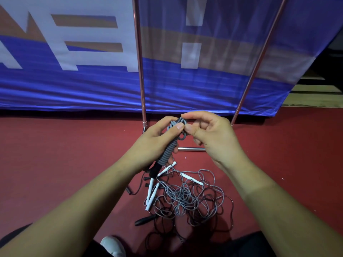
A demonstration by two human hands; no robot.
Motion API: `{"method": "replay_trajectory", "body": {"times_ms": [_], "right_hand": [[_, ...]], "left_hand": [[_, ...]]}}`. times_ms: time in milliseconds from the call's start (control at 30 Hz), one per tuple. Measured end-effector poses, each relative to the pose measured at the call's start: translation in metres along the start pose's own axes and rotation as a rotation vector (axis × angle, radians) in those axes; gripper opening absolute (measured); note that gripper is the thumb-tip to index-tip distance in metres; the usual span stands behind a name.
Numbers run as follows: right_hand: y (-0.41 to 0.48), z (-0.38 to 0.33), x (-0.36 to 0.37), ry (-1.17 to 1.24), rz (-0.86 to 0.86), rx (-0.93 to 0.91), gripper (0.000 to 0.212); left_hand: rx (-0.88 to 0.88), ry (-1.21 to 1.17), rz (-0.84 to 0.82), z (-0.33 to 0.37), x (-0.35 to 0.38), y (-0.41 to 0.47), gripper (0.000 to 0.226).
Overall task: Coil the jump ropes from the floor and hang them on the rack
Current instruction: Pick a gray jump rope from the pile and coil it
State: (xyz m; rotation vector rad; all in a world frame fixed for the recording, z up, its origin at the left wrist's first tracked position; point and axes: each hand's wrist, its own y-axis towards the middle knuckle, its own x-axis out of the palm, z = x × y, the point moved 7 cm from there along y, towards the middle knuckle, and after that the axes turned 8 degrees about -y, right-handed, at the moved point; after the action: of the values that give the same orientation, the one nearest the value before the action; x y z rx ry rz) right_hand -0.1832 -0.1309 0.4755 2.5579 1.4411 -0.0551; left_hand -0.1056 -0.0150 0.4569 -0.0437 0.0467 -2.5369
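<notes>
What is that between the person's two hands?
In the head view, a grey coiled jump rope: the left hand grips its wrapped handles, the right hand pinches its top loops.

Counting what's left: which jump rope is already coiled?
The grey rope held by the left hand and right hand, wound tightly round a black handle; the other ropes lie tangled on the floor.

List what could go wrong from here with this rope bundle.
1. The right hand only pinches the loops atop the grey coil; if they slip, the wraps in the left hand may spring loose.
2. The pile on the floor is tangled, grey cord through black, so lifting the next rope may drag others.
</notes>
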Motion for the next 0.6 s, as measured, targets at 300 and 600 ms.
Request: {"method": "replay_trajectory", "body": {"times_ms": [300, 600], "right_hand": [[0.0014, -0.0013, 0.0063, -0.142, -0.057, 0.020, 0.024], [0.0024, -0.0023, 0.0027, -0.270, -0.112, 0.013, 0.024]], "left_hand": [[-0.010, 0.016, -0.039, -0.0054, -0.0008, -0.0043, 0.028], [-0.041, -0.024, -0.104, -0.0087, 0.0057, -0.0051, 0.038]]}}
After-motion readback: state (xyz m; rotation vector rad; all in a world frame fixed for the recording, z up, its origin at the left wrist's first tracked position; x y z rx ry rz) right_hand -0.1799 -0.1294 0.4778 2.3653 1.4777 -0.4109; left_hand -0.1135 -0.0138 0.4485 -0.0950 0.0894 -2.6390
